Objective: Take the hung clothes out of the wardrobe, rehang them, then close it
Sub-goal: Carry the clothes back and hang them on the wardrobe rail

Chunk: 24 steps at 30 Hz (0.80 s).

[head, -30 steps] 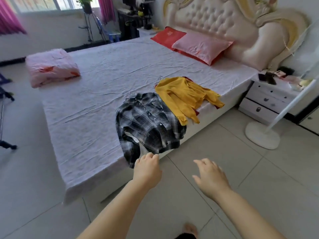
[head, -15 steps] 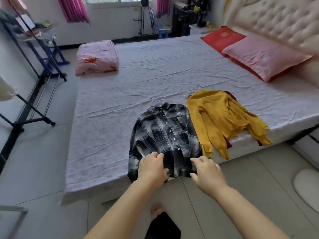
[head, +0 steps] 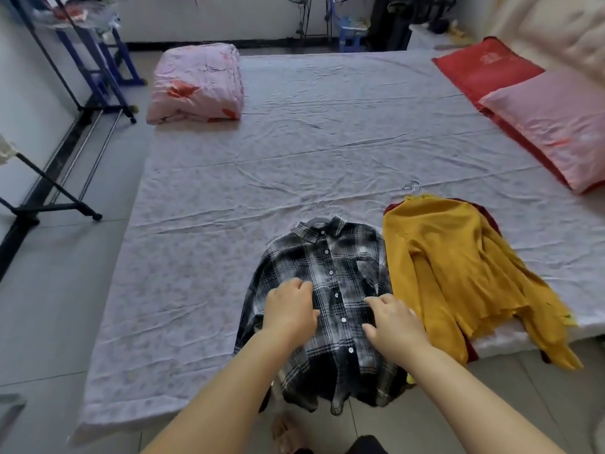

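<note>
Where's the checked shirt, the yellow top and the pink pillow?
checked shirt [head: 347, 257]: head view, on its chest beside the buttons.
yellow top [head: 458, 267]: head view, on the middle of its body.
pink pillow [head: 550, 126]: head view, on its top face.

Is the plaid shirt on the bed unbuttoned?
No: the shirt lies buttoned shut down its front, between the left hand and right hand.

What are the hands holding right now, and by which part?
Cannot tell. The right hand rests open on the plaid shirt, mid-front; the left hand lies curled there, any grip hidden.
</note>
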Tool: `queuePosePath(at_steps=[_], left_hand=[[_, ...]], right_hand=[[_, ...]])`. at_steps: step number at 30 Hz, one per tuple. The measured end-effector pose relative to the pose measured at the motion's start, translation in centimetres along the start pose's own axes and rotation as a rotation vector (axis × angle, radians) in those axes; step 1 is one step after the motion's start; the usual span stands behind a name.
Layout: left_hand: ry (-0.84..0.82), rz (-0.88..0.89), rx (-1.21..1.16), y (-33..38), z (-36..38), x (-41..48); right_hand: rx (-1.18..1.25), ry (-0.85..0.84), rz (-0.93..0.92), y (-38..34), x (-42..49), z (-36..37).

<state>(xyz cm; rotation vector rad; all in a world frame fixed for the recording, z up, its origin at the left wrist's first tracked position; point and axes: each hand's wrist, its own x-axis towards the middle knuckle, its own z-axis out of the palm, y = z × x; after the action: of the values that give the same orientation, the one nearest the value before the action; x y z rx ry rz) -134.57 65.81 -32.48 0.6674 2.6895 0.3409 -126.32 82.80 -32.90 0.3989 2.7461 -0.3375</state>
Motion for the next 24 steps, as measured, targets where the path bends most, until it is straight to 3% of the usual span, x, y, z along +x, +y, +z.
queuePosePath(at_steps=[14,24], left_hand=[[-0.006,-0.239,-0.018,-0.9,-1.4,15.3],[-0.031,-0.333,-0.069,-2.6,2.6,29.8]], right_hand=[[-0.085,-0.199,-0.193,2.3,22.7,-3.9],[-0.102,-0.327,-0.231,3.6,42.4,1.1]])
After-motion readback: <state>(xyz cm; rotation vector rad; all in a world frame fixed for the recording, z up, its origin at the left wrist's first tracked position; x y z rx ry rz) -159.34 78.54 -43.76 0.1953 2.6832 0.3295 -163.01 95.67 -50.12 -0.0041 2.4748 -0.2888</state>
